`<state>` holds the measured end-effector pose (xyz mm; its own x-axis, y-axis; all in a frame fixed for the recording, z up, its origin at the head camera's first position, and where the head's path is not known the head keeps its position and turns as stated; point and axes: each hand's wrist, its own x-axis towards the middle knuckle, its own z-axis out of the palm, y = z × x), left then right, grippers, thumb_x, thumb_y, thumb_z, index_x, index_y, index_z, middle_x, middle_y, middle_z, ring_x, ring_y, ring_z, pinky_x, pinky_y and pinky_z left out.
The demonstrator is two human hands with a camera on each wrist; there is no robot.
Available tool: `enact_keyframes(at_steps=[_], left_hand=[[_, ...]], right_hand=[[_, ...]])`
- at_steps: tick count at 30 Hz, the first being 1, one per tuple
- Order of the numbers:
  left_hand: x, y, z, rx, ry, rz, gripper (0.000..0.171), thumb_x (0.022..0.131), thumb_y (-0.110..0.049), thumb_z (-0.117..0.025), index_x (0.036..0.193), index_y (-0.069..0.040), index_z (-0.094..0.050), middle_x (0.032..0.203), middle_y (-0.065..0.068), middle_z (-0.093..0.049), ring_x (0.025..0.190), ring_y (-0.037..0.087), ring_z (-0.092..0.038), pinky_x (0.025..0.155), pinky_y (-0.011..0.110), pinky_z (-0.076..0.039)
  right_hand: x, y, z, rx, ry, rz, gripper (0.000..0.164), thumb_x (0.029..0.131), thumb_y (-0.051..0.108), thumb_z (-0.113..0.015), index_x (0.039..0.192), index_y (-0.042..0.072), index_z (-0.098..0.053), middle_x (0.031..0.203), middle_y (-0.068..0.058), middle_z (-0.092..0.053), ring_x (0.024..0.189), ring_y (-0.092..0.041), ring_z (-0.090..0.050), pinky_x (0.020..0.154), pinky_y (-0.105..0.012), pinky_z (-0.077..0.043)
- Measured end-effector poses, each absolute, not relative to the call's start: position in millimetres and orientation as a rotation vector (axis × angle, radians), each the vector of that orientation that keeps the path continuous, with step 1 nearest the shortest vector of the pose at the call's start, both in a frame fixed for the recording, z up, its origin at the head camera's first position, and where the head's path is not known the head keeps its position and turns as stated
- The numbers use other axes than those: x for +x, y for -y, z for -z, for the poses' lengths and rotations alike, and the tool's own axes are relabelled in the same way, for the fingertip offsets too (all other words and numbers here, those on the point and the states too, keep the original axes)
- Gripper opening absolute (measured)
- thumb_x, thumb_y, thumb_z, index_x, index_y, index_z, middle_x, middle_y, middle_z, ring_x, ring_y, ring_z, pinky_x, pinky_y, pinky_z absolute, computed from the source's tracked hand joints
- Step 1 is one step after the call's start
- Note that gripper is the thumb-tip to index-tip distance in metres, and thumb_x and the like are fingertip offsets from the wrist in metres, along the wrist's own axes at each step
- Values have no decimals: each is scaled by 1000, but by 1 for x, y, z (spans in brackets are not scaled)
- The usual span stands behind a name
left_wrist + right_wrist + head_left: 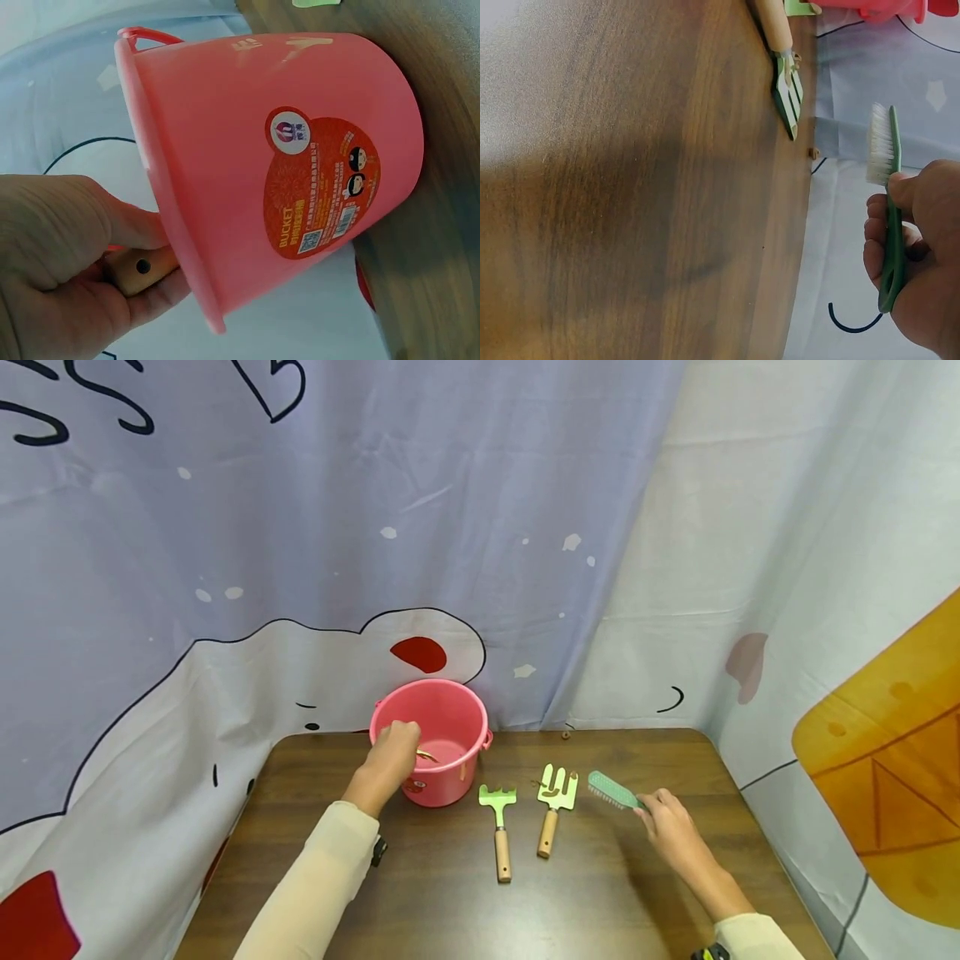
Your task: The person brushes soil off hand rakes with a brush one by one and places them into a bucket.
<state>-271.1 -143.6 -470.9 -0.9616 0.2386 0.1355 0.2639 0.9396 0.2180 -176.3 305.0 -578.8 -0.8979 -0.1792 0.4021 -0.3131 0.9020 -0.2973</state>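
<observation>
While the left hand [390,762] grips a wooden tool handle [139,277] at the rim of the pink bucket [435,789], its working end unclear, the right hand [672,828] holds a green brush [612,789] above the bench [585,910]. Between bucket and brush lie a green hand rake [502,843] and a garden fork [549,828] with brownish bits [551,792] on it.

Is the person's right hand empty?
No, the right hand grips a green brush, as the right wrist view shows.
</observation>
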Motion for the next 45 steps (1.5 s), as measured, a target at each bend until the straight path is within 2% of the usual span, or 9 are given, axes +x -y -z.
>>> enact_keyframes(at_steps=[10,16,23,34,36,40,42,45], left_hand=[[-276,140,478,-351,3105,417,11,86,12,-65,84,1,-67,76,14,-66,69,28,-66,64,36,-54],[-279,140,480,-296,3130,491,11,85,11,-68,84,0,-67,76,12,-65,69,28,-66,65,36,-54],[-284,141,484,-243,3190,522,11,84,5,-76,89,0,-68,76,11,-64,69,26,-62,64,33,-53],[-284,141,482,-229,3212,564,14,84,0,-79,94,2,-69,76,11,-65,69,25,-63,64,32,-53],[-283,141,481,-225,3204,580,14,84,1,-77,96,3,-70,77,11,-65,68,24,-63,63,31,-54],[-280,142,480,-264,3135,564,4,86,5,-69,89,2,-69,73,10,-64,65,23,-63,59,31,-53],[-277,141,480,-305,3061,538,4,86,5,-65,86,1,-68,74,11,-64,68,24,-65,62,34,-54],[-268,138,481,-371,2916,517,10,90,1,-65,97,5,-71,89,18,-69,84,32,-69,78,41,-59]], right_hand=[[-177,-305,580,336,2743,-541,24,91,1,-72,110,-13,-69,89,-15,-62,75,-21,-58,65,-37,-53],[-180,-306,580,334,2730,-548,24,91,1,-73,110,-13,-70,86,-12,-60,73,-18,-55,63,-34,-51],[-179,-308,581,350,2689,-528,23,88,-1,-75,107,-13,-70,85,-12,-60,72,-18,-55,61,-34,-51],[-179,-310,583,344,2690,-524,23,88,0,-76,106,-12,-71,86,-12,-61,72,-18,-56,62,-36,-51],[-180,-310,583,347,2683,-523,23,87,0,-76,106,-12,-71,85,-12,-62,72,-18,-56,62,-35,-51],[-179,-311,583,346,2696,-544,23,89,0,-75,108,-13,-70,87,-13,-61,71,-18,-56,61,-34,-51],[-179,-312,582,343,2699,-549,23,89,0,-74,109,-13,-70,87,-13,-61,72,-18,-56,61,-34,-51],[-178,-313,581,338,2688,-533,23,89,-1,-75,108,-12,-70,86,-12,-61,71,-16,-55,61,-33,-51]])
